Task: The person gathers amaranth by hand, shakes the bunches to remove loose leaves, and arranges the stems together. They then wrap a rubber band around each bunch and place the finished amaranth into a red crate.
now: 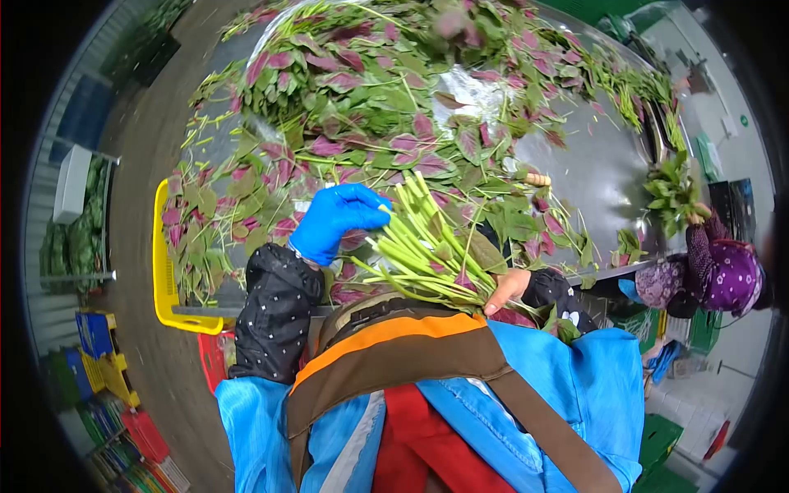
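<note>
A bunch of leafy greens (423, 251) with pale green cut stems lies close to the body, stem ends pointing up and left. My right hand (507, 290), bare, is closed around the bunch at its leafy end. In a blue glove, my left hand (339, 222) is beside the stem tips, fingers bent and pressed together; whether they pinch a stem is hidden. Loose green and purple leaves (337, 140) are heaped over the metal table (567, 164) beyond both hands.
A yellow crate (164, 279) stands at the table's left edge, with a red crate (214, 357) below it. At the right, a co-worker (727, 271) in purple holds another bunch of greens (672, 193). Shelves with coloured crates (99, 337) are at the far left.
</note>
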`<action>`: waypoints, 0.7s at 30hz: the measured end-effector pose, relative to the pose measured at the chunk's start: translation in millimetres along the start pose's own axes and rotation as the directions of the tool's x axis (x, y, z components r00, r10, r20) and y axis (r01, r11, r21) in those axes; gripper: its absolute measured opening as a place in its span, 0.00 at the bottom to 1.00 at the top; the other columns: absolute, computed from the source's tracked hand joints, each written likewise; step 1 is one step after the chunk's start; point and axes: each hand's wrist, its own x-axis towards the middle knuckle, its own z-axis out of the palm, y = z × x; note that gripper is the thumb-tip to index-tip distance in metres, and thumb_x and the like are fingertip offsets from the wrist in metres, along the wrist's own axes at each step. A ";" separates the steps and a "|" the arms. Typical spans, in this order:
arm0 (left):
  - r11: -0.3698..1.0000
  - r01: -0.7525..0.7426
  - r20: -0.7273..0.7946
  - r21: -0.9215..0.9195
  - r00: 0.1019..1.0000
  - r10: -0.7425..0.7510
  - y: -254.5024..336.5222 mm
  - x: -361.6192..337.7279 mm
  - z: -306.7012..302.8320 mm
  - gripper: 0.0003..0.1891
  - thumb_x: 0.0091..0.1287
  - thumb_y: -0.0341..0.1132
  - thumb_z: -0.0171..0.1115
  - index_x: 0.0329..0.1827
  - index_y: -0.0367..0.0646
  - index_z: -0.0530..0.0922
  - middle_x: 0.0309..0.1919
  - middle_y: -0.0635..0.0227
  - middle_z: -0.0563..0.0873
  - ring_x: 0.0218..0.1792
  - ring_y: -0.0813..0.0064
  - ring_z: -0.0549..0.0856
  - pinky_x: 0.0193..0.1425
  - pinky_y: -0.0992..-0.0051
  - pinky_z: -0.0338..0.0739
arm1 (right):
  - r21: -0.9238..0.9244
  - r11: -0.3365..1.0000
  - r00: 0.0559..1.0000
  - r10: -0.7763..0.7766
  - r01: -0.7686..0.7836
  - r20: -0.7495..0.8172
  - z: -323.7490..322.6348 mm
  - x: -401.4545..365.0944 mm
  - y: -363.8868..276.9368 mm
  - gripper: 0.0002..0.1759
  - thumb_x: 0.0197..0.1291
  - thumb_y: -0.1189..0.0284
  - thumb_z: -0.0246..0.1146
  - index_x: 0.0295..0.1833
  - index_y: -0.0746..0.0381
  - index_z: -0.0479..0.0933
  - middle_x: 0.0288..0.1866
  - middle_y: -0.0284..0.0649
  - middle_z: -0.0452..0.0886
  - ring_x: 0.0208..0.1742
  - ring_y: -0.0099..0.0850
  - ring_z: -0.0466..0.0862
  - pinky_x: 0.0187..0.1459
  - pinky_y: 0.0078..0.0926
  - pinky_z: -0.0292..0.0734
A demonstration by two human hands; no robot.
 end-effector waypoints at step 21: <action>-0.132 -0.124 0.176 0.983 0.836 0.519 15.9 28.5 -19.2 0.09 0.42 0.40 0.71 0.27 0.55 0.82 0.20 0.71 0.79 0.30 0.61 0.77 0.44 0.67 0.69 | -0.177 0.896 0.911 0.383 -0.407 -0.152 24.5 -1.6 -41.4 0.17 0.46 0.67 0.71 0.41 0.67 0.82 0.41 0.39 0.84 0.44 0.25 0.79 0.49 0.20 0.71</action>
